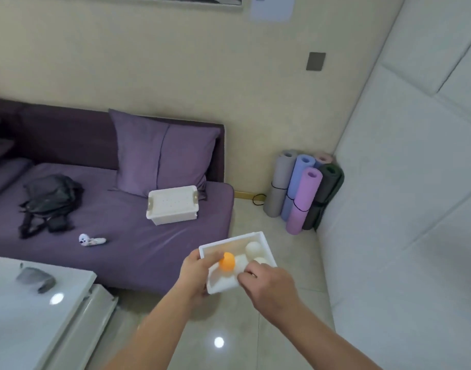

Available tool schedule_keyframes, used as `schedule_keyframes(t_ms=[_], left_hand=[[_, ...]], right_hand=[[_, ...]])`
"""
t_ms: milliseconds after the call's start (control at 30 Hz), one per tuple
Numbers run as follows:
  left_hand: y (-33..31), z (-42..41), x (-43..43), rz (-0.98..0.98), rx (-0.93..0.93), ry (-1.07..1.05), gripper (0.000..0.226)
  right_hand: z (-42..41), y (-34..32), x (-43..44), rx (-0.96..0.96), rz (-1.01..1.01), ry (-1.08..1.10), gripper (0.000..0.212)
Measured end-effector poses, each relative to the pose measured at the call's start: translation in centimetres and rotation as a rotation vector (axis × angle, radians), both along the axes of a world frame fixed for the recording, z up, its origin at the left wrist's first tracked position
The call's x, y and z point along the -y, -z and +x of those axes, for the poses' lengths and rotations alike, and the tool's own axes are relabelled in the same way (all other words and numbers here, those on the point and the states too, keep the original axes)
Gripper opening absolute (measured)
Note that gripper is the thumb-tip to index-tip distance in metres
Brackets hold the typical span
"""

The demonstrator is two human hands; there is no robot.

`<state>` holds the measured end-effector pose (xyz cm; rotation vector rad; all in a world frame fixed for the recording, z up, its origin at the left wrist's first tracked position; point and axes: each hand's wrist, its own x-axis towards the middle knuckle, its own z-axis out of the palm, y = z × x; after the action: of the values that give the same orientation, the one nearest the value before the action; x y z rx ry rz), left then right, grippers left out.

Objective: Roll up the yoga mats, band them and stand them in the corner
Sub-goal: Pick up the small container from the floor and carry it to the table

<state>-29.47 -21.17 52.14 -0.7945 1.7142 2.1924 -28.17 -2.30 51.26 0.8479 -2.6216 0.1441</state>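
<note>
We are holding a white box (265, 245) w/ our left hand (195, 273), fingers curled on its edge. Our right hand (269, 285) is pinching inside it, near an orange ball (226, 261). The rolled yoga mats (303, 190) are standing banded in the corner.

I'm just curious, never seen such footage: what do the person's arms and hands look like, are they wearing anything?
Both forearms are bare, with no sleeves in view. The left hand and right hand wear no gloves, and no rings, watch or bands can be seen.
</note>
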Motion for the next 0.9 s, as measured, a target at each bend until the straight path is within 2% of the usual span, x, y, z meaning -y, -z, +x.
schedule_keyframes(t_ms=[167,467,733,833,900], left_hand=[[1.9,-4.5,3.4,0.064,0.021,-0.113,0.031],[2.4,-11.7,16.9,0.098,-0.088,-0.3,0.048],[2.4,-11.9,29.5,0.075,-0.134,-0.636,0.041],[2.4,-10.6,32.7,0.087,-0.111,-0.798,0.048],[2.4,-9.4,34.7,0.085,-0.084,-0.925,0.036]], right_hand=[[-6.6,1.2,3.1,0.058,0.013,-0.119,0.035],[-18.5,1.4,16.9,0.112,-0.03,-0.301,0.03],[-24.4,0.7,32.8,0.128,0.027,-0.624,0.031],[-25.2,1.4,38.2,0.099,0.057,-0.775,0.033],[-25.3,2.1,41.9,0.087,0.062,-0.899,0.034]])
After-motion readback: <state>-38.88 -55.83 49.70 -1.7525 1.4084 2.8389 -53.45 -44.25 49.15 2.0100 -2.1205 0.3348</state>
